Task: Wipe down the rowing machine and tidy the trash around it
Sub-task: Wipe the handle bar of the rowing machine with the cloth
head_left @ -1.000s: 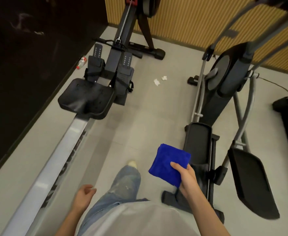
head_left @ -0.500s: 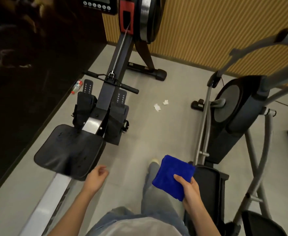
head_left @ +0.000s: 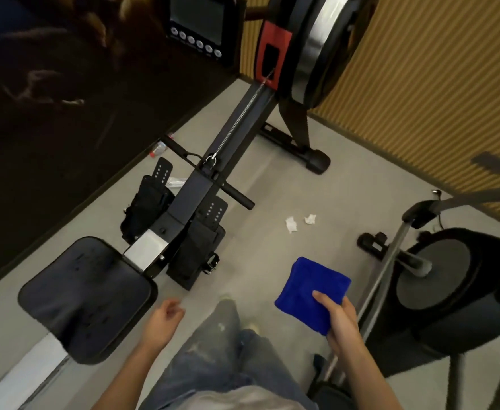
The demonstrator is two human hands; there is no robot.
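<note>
The black rowing machine (head_left: 195, 187) runs from lower left to the top centre, with its padded seat (head_left: 86, 297) at lower left, footrests and a pull handle (head_left: 210, 176) across the rail. My right hand (head_left: 341, 324) grips a folded blue cloth (head_left: 309, 288) above the floor, right of the footrests. My left hand (head_left: 163, 321) hangs loosely curled and holds nothing, just right of the seat. Two crumpled white paper scraps (head_left: 291, 224) lie on the floor right of the handle. A small plastic bottle (head_left: 157, 149) lies by the dark wall, left of the rower.
An elliptical trainer (head_left: 438, 285) stands close on the right, its rail beside my right arm. A dark glossy wall (head_left: 50, 113) borders the rower on the left; a ribbed yellow wall (head_left: 435, 84) is at the back. My legs in jeans (head_left: 213, 350) are at bottom centre.
I have stepped forward along the rower; the seat, footrests and paper scraps have come nearer, and the console is in view. Both hands keep their pose, the right still holding the cloth.
</note>
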